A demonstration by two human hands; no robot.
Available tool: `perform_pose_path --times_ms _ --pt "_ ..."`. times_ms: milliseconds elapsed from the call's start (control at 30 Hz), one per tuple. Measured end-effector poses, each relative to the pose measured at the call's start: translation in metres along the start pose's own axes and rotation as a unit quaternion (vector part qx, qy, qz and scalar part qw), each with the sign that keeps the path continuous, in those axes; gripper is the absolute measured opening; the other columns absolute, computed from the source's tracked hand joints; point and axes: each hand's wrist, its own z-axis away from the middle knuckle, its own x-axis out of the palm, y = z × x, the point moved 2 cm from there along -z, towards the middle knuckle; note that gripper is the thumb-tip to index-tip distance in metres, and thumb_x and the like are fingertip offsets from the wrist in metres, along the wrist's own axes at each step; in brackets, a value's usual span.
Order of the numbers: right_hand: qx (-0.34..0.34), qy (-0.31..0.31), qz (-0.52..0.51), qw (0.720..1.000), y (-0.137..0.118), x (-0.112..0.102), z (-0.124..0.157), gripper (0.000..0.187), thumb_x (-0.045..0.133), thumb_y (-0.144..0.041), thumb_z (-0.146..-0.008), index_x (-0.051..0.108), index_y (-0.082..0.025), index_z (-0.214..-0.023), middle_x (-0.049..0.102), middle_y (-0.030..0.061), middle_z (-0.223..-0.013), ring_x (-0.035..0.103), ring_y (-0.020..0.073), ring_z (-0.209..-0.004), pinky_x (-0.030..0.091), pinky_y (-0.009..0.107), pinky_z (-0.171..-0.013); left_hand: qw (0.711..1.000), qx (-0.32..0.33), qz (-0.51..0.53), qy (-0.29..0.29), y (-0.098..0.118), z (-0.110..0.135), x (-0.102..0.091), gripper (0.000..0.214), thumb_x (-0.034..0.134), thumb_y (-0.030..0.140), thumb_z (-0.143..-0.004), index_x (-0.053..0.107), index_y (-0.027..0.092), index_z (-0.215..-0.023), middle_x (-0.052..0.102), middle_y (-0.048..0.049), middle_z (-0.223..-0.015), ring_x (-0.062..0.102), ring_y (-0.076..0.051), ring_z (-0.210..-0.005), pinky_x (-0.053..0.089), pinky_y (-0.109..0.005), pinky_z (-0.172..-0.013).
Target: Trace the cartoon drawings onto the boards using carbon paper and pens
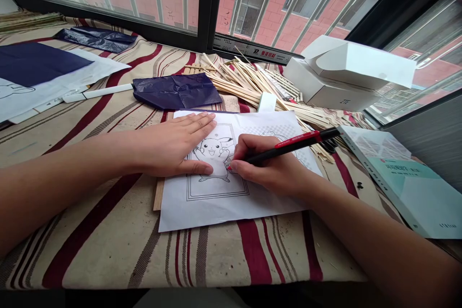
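A white paper sheet (216, 211) with a line drawing of a Pikachu (216, 168) inside a ruled frame lies on a thin wooden board (158, 195). Flat across the drawing's left side rests my left hand (173, 144), fingers stretched out and holding nothing. My right hand (274, 163) is wrapped round a black and red pen (299, 143). Its red tip meets the paper at the right edge of the Pikachu's body. A second drawing on the sheet's right half is partly covered by that hand. Dark blue carbon-like paper (176, 90) sits just behind the sheet.
Many thin wooden strips (241, 79) are heaped beyond the sheet. A white box (346, 72) stands at back right, a book (415, 178) lies at right. More dark blue paper (39, 62) and a white-handled tool (97, 93) lie at left on the striped cloth (119, 231).
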Motion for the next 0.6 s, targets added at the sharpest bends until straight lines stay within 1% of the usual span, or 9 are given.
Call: perform_pose_path --times_ms 133,367,600 --pt "-0.008 -0.010 0.000 1.000 -0.0009 -0.0014 0.0002 0.014 0.067 -0.016 -0.087 0.059 -0.019 -0.076 0.061 -0.0032 -0.070 0.052 0.0109 -0.065 0.042 0.026 -0.060 1.000 -0.003 0.006 0.001 -0.0008 0.0008 0.0005 0.110 0.039 0.082 -0.096 0.013 0.007 -0.172 0.002 -0.0169 -0.180 0.012 -0.035 -0.168 0.012 -0.043 -0.135" --pt "-0.016 -0.034 -0.015 0.999 0.0010 -0.0024 0.0006 0.013 0.068 -0.017 -0.088 0.060 -0.017 -0.077 0.062 -0.0021 -0.071 0.053 0.0108 -0.066 0.045 0.025 -0.060 1.000 -0.013 -0.010 -0.014 0.0003 0.0006 0.0007 0.109 0.037 0.082 -0.097 0.009 0.008 -0.173 -0.002 -0.0146 -0.181 0.009 -0.033 -0.169 0.011 -0.043 -0.135" --pt "-0.016 -0.050 -0.024 0.998 -0.0009 -0.0012 0.0021 0.014 0.068 -0.014 -0.087 0.059 -0.018 -0.077 0.063 -0.0028 -0.070 0.053 0.0104 -0.065 0.044 0.024 -0.059 1.000 -0.012 -0.010 -0.012 -0.0002 -0.0004 0.0002 0.109 0.036 0.082 -0.098 0.009 0.008 -0.173 -0.003 -0.0148 -0.180 0.008 -0.033 -0.169 0.011 -0.043 -0.135"
